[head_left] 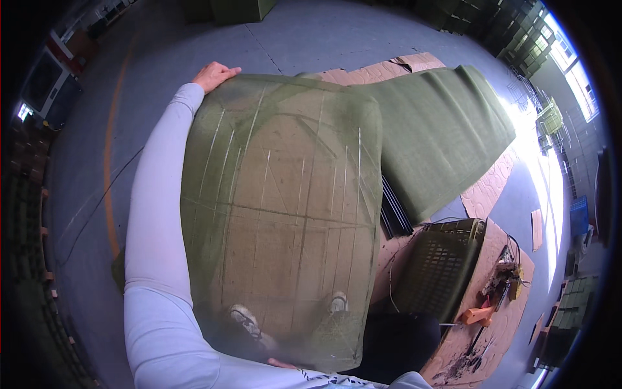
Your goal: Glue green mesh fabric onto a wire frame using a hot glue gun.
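Observation:
A large green mesh-covered wire frame (301, 214) is held up in front of me, its thin bars showing through the see-through netting. My left hand (217, 76) is closed over its far left corner, arm stretched out along the left side. Low at the near edge is my right hand (280, 364), mostly hidden; its fingers show dimly through the mesh and seem to pinch that edge. Two shoes (245, 318) appear faintly behind the netting. Beyond it to the right, a sheet of green mesh fabric (444, 139) lies over cardboard.
A dark green plastic basket (444, 262) sits on its side at right, with black rods (395, 207) beside it. An orange-handled tool (477, 316) and black scraps rest on cardboard (512, 259). Stacked green goods (570, 318) line the right side. An orange line (111, 155) crosses the floor at left.

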Motion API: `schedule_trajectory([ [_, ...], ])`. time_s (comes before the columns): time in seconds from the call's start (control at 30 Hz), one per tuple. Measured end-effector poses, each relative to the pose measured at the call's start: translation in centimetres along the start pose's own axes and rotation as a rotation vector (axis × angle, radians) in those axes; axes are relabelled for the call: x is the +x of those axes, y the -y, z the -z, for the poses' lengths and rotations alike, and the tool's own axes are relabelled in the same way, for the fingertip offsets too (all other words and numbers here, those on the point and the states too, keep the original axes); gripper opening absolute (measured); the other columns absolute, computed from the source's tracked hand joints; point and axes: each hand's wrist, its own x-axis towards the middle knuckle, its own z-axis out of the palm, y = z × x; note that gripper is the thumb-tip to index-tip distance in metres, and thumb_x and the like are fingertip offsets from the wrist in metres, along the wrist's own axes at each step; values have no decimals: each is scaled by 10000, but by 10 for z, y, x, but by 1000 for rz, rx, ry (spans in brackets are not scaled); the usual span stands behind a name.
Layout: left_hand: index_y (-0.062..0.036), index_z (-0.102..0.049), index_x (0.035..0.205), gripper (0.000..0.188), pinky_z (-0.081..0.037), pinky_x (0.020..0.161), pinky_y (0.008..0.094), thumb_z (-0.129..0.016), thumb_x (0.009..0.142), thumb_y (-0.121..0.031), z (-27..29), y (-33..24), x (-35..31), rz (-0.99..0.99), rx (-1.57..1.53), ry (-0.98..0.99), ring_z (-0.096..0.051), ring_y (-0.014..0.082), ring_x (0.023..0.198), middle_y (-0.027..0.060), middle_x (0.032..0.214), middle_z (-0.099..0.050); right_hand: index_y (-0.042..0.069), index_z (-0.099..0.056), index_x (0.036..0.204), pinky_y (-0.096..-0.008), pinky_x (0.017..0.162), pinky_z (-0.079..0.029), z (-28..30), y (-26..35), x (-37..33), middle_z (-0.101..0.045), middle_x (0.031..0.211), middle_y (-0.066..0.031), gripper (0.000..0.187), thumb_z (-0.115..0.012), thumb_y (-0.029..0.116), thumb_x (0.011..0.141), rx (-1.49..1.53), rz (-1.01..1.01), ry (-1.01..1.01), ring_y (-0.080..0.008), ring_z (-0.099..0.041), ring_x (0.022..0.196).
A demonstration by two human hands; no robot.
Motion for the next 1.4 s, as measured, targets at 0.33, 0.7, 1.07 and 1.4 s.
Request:
schedule_trajectory([
  [0.33,-15,-598,604,548,-375,530,252,-532,737,-543,178,95,-171,190,-158,-273,-477,97,511,20,562,-538,-9,-515,1009,-297,792,-443,59,84,-125,-573,980,-73,210,-490,80,820,265,1097,-486,-166,-556,893],
  [0.7,-43,-588,688,287,-343,512,171,-558,812,-301,218,42,-540,588,-589,-326,-465,23,544,-31,618,-539,13,-554,927,-251,571,-504,24,193,-191,-608,811,-70,216,-507,200,828,96,734,-431,-148,-596,642],
  [1.07,-9,-591,737,252,-410,568,191,-607,777,-257,142,104,-543,745,-891,-247,-530,73,565,26,672,-586,14,-545,1019,-249,676,-481,119,225,-84,-596,935,-59,306,-481,259,848,-166,323,-439,-135,-586,751],
  [1.4,-16,-559,772,271,-451,590,255,-680,706,-249,101,169,-500,850,-1021,-309,-556,127,641,59,740,-578,9,-431,1159,-311,762,-460,65,191,-107,-516,1093,-132,616,-385,525,826,-29,560,-315,-214,-557,893],
])
